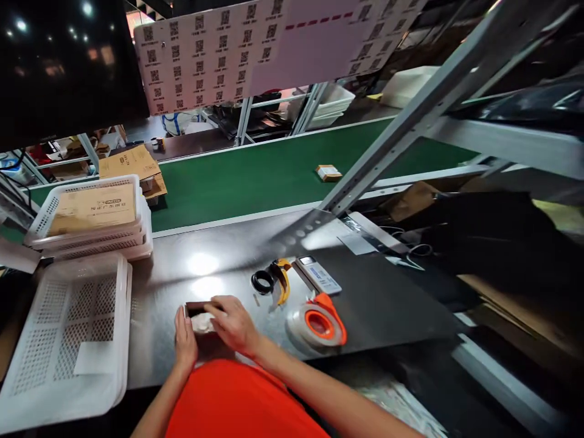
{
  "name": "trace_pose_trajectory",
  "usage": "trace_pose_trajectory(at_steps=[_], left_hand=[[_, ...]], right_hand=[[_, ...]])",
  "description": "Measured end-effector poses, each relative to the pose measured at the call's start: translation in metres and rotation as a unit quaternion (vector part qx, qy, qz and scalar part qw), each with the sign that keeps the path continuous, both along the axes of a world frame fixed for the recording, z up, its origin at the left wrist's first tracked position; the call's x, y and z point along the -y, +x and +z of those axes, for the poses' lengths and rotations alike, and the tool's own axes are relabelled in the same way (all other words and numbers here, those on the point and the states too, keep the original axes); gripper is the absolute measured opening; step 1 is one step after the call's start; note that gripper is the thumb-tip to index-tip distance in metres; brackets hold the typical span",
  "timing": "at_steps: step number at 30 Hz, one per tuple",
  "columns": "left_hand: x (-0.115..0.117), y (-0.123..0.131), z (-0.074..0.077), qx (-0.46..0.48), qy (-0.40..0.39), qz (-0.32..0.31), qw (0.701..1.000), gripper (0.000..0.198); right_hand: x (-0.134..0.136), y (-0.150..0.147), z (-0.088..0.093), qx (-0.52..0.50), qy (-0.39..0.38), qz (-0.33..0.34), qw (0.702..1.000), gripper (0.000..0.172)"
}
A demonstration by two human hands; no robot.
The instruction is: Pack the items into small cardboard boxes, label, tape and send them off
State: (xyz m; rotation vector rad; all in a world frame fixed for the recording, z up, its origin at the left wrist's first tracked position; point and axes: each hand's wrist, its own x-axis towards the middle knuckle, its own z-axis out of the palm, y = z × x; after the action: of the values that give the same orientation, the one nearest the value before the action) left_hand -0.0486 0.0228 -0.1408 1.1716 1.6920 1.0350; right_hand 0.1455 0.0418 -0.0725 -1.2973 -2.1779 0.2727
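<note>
A small open cardboard box (196, 308) stands on the metal table close to my body, with a white crumpled-looking item (203, 323) inside. My left hand (185, 340) holds the left side of the box, its fingers lying along the wall. At the right side, my right hand (235, 325) grips the edge with curled fingers that reach over the opening beside the white item. Both hands hide parts of the box. Right of them lie a yellow tape cutter (283, 283), a black tape roll (262, 282) and an orange tape dispenser (322, 324) with clear tape.
A small scale (318, 275) lies behind the dispenser. White plastic baskets (121, 340) stand at the left, the rear ones holding flat cardboard (98, 204). A green conveyor belt (237, 179) crosses behind, carrying a small packet (328, 173). A slanted metal post (378, 149) rises at the right.
</note>
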Motion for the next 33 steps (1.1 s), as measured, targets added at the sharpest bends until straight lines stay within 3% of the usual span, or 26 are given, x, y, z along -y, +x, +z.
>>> trace_pose_trajectory(at_steps=[2, 4, 6, 9, 11, 14, 17, 20, 22, 24, 27, 30, 33], left_hand=[[-0.001, 0.004, 0.0, -0.098, 0.057, 0.017, 0.993, 0.056], [-0.003, 0.005, 0.003, -0.167, 0.109, 0.006, 0.98, 0.051], [-0.009, 0.003, 0.01, -0.201, 0.138, -0.052, 0.968, 0.046], [-0.02, -0.001, 0.03, -0.254, 0.139, -0.225, 0.93, 0.042], [-0.028, 0.0, 0.043, -0.293, 0.125, -0.343, 0.884, 0.041], [-0.041, 0.004, 0.053, -0.297, 0.103, -0.425, 0.849, 0.042], [-0.056, 0.009, 0.048, -0.291, 0.129, -0.407, 0.856, 0.046], [-0.064, 0.009, 0.03, -0.332, 0.171, -0.326, 0.868, 0.064], [-0.06, 0.002, 0.013, -0.346, 0.175, -0.319, 0.865, 0.069], [-0.048, -0.01, -0.004, -0.346, 0.168, -0.351, 0.854, 0.057], [-0.027, -0.027, -0.02, -0.36, 0.172, -0.365, 0.841, 0.05], [-0.016, -0.033, -0.014, -0.371, 0.178, -0.344, 0.844, 0.05], [-0.017, -0.032, 0.006, -0.346, 0.16, -0.391, 0.838, 0.051]], right_hand=[[0.022, 0.022, -0.007, -0.04, -0.023, -0.142, 0.989, 0.038], [0.04, 0.029, -0.019, -0.056, -0.09, -0.199, 0.974, 0.042], [0.051, 0.024, -0.029, -0.053, -0.139, -0.165, 0.975, 0.046], [0.049, 0.013, -0.032, -0.029, -0.149, -0.115, 0.982, 0.048], [0.039, 0.013, -0.027, -0.001, -0.144, -0.101, 0.984, 0.038], [0.018, 0.019, -0.017, 0.011, -0.135, -0.057, 0.989, 0.014], [0.004, 0.022, -0.013, -0.019, -0.128, -0.068, 0.989, 0.004], [0.003, 0.021, -0.017, -0.045, -0.122, -0.163, 0.978, 0.011], [0.011, 0.031, -0.022, -0.082, -0.12, -0.232, 0.962, 0.019], [0.023, 0.061, -0.027, -0.115, -0.123, -0.309, 0.936, 0.023], [0.043, 0.14, -0.031, -0.113, -0.145, -0.46, 0.869, 0.036], [0.052, 0.221, -0.032, -0.084, -0.218, -0.555, 0.799, 0.044], [0.055, 0.258, -0.032, -0.039, -0.32, -0.528, 0.786, 0.032]])
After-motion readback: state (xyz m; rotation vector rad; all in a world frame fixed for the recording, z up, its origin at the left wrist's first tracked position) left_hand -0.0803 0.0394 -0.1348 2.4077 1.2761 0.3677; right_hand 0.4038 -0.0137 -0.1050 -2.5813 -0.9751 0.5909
